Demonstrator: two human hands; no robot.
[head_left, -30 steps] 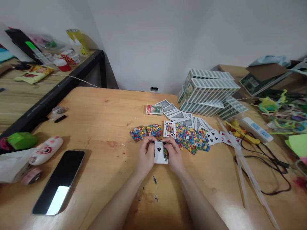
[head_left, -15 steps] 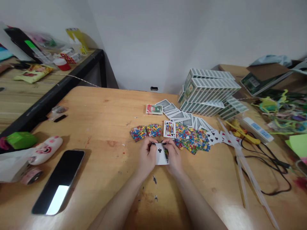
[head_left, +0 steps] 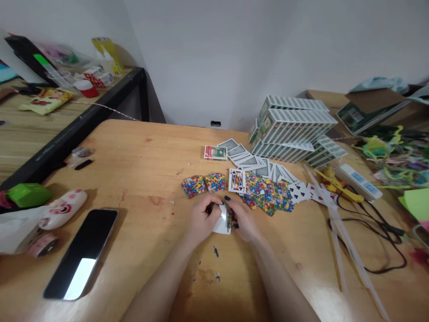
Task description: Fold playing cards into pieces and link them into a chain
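Observation:
Low over the table in front of me, a white playing card [head_left: 221,226] with a colourful patterned strip along its right edge is between my hands. My left hand [head_left: 203,219] is closed on its left side, thumb on the face. At the right edge my right hand [head_left: 246,221] has its fingers curled round the strip, with one dark-nailed fingertip lifted at the top. Just beyond lies a face-up jack of clubs [head_left: 237,180]. Colourful patterned cards [head_left: 268,192] spread to its right, and two small patterned piles [head_left: 215,182] sit to its left.
Grey-backed cards [head_left: 246,158] fan out behind, beside a red-and-green card box [head_left: 215,153]. Stacked card cartons [head_left: 295,127] stand at back right. Clear plastic strips [head_left: 348,241], a cable and a power strip [head_left: 360,181] lie right; a phone [head_left: 82,255] lies left.
The card has tilted and shifted slightly left and down, so its club mark no longer shows clearly. My right fingers have changed position at its right edge.

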